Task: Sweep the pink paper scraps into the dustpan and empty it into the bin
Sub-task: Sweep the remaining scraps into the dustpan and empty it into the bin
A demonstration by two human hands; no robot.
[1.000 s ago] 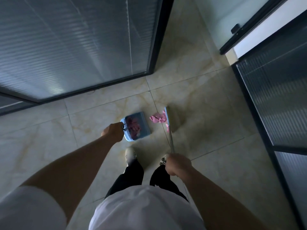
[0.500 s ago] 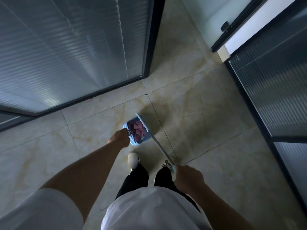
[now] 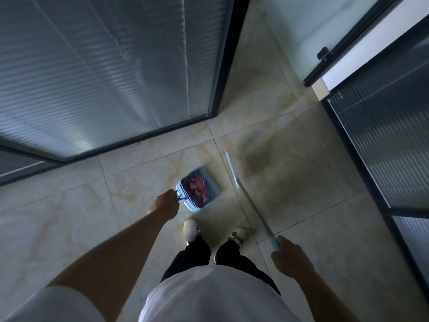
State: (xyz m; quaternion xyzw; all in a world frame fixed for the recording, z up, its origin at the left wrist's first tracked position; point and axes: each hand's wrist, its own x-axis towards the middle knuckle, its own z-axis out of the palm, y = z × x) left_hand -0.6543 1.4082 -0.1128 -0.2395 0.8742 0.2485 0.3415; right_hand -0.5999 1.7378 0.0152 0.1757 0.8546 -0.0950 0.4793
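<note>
A light blue dustpan (image 3: 214, 192) sits low over the marble floor just ahead of my feet, filled with pink paper scraps (image 3: 196, 188). My left hand (image 3: 165, 206) is closed on its handle at the pan's left rear. The broom (image 3: 251, 206) slants from its thin blue head at upper left down to my right hand (image 3: 291, 259), which grips the blue end of the stick. The broom head stands to the right of the pan, apart from it. I see no scraps on the floor and no bin in view.
A ribbed glass partition with a dark frame (image 3: 222, 66) fills the left and top. Another dark-framed glass panel (image 3: 383, 140) runs down the right. A door with a dark bar (image 3: 343, 43) is at the far right. My two shoes (image 3: 190, 230) stand below the pan.
The last scraps beside the pan were swept into it. The broom then swung off the pan to the right, and my right hand moved right and down.
</note>
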